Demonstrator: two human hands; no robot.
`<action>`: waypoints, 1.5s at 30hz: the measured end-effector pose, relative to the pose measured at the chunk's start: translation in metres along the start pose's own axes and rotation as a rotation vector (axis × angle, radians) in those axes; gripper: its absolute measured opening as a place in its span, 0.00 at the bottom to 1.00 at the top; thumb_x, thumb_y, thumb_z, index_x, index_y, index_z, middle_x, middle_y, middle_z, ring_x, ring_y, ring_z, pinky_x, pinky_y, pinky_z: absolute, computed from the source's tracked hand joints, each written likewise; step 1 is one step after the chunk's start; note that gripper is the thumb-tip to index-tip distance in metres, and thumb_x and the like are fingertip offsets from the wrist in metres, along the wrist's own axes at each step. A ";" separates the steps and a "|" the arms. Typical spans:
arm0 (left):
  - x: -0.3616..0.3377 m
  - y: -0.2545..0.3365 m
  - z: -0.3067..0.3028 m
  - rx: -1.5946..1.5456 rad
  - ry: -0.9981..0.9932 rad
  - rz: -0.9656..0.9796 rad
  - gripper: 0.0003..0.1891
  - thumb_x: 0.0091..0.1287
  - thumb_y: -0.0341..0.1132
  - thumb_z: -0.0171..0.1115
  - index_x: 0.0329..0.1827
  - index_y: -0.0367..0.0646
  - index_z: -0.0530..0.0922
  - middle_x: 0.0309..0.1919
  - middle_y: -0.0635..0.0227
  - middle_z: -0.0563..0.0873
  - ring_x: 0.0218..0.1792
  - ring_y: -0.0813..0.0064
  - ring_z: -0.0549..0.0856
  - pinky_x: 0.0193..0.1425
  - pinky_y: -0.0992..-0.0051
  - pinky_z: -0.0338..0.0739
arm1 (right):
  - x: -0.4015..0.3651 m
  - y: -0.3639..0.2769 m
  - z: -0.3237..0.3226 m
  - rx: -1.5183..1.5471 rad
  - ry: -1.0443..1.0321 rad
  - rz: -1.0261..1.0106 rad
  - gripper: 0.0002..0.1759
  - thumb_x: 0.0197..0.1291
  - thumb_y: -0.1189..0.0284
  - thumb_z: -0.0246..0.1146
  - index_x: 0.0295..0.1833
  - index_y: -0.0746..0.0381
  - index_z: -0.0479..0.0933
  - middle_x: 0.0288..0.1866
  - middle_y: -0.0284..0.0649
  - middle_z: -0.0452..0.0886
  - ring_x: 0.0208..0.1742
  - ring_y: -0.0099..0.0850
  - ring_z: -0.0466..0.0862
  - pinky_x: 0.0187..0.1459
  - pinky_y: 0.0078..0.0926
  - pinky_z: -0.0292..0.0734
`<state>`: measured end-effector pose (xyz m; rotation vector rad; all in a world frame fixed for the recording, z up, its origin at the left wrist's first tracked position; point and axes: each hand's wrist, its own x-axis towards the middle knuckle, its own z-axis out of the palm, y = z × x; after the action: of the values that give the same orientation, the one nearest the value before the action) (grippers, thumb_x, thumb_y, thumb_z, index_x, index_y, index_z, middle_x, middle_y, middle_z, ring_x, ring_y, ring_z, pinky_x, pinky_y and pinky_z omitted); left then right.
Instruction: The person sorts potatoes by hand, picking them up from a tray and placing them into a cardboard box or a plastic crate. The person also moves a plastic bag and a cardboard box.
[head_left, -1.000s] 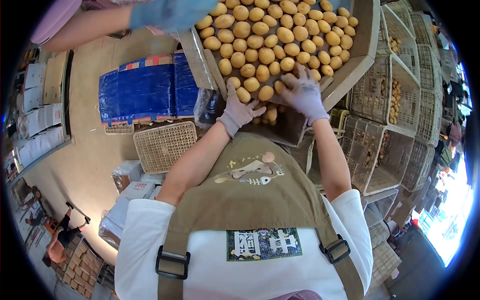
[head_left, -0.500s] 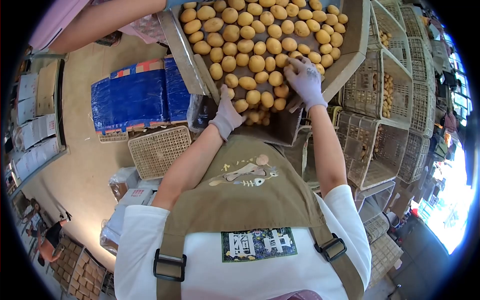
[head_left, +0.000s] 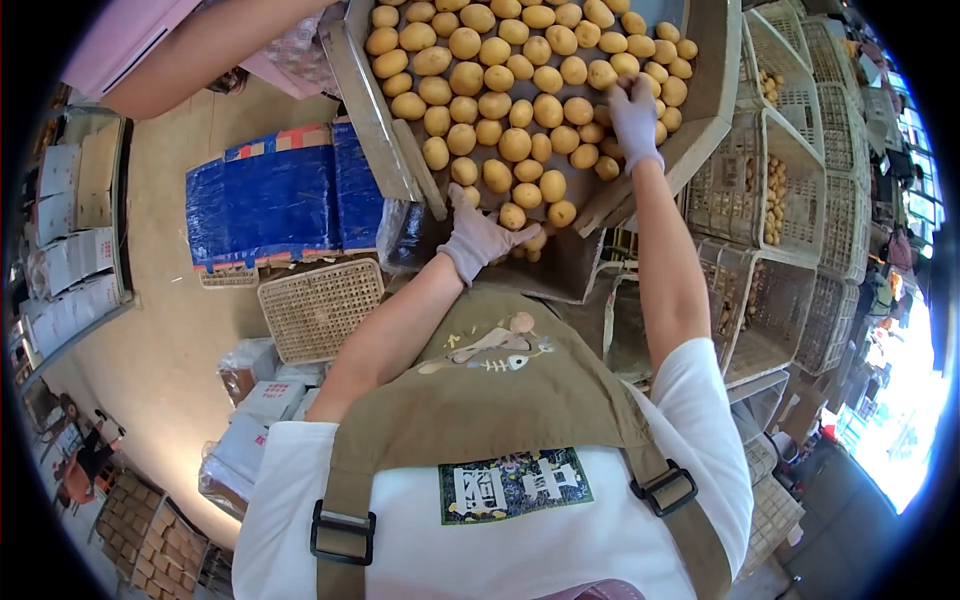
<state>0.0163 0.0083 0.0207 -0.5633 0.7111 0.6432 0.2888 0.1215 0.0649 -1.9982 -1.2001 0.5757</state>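
Many round to oval yellow fruits (head_left: 515, 144) lie on a sloping tray with wooden side boards (head_left: 690, 155). Several have rolled to its narrow lower mouth, and some sit in the grey chute (head_left: 560, 278) below. My left hand (head_left: 484, 236), in a pale glove, is spread beside the mouth, its fingertips close to a fruit at the left board. My right hand (head_left: 634, 118), also gloved, reaches in at the upper right. Its fingers are curled down among the fruits, and what lies under the fingertips is hidden.
Stacked plastic crates (head_left: 790, 190), some with fruit inside, stand to the right. At left are a blue-wrapped box (head_left: 265, 200), an upturned woven-pattern crate (head_left: 320, 308) and white cartons (head_left: 270, 400). Another person's arm (head_left: 200, 55) extends from the upper left.
My right hand has moved up and right, deeper over the fruits. My left hand has shifted slightly right and its fingers have spread. Fewer fruits lie at the mouth.
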 end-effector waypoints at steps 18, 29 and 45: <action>-0.005 0.006 -0.014 -0.008 -0.087 -0.024 0.49 0.63 0.77 0.46 0.82 0.59 0.50 0.81 0.63 0.50 0.79 0.45 0.56 0.69 0.27 0.62 | -0.051 -0.033 -0.023 1.133 -0.295 0.342 0.28 0.70 0.62 0.51 0.75 0.52 0.63 0.63 0.49 0.77 0.58 0.48 0.83 0.62 0.45 0.80; 0.003 0.001 -0.013 0.140 -0.104 -0.018 0.50 0.61 0.81 0.42 0.82 0.64 0.50 0.82 0.65 0.47 0.81 0.49 0.54 0.71 0.29 0.60 | -0.134 -0.026 -0.025 1.826 -0.542 0.419 0.29 0.78 0.48 0.41 0.65 0.58 0.72 0.35 0.40 0.79 0.19 0.23 0.66 0.26 0.24 0.65; 0.011 -0.016 -0.008 0.008 -0.117 -0.115 0.54 0.60 0.81 0.45 0.80 0.50 0.53 0.75 0.56 0.61 0.76 0.49 0.61 0.72 0.31 0.62 | -0.160 -0.041 -0.039 1.438 -0.419 0.250 0.26 0.71 0.60 0.59 0.70 0.55 0.64 0.52 0.41 0.77 0.44 0.37 0.81 0.50 0.41 0.82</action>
<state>0.0304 -0.0044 0.0115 -0.5505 0.5675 0.5608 0.2183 -0.0212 0.1232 -0.7647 -0.3921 1.4839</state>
